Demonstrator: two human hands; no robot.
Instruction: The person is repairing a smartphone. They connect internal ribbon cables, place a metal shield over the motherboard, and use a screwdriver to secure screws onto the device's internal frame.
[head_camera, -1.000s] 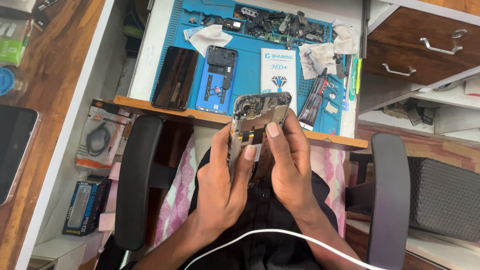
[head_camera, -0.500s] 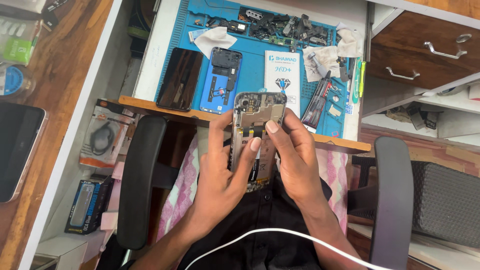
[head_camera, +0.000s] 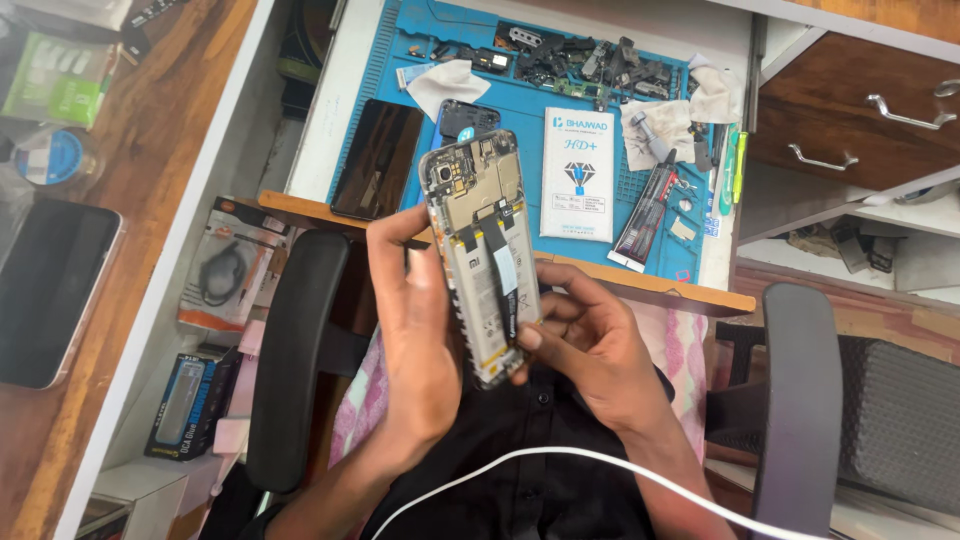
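Observation:
An opened phone (head_camera: 482, 250) with its back cover off shows its board, a pale battery and flat ribbon cables. My left hand (head_camera: 415, 330) grips its left edge and underside, holding it upright over my lap. My right hand (head_camera: 585, 345) steadies the lower right edge, thumb pressing on the black ribbon cable near the bottom. Behind it lies a blue work mat (head_camera: 520, 100) on the desk.
On the mat lie a black screen panel (head_camera: 378, 160), a white flat box (head_camera: 578, 175), tissues (head_camera: 448, 85), several small phone parts (head_camera: 580, 60) and tools (head_camera: 645, 215). A dark tablet (head_camera: 50, 290) rests on the wooden counter at left. Chair armrests (head_camera: 290, 360) flank me. Drawers (head_camera: 860, 110) stand at right.
The phone has been raised and turned lengthwise, now fully facing me. My right thumb slid down from its upper part to the lower ribbon cable. The view has shifted slightly.

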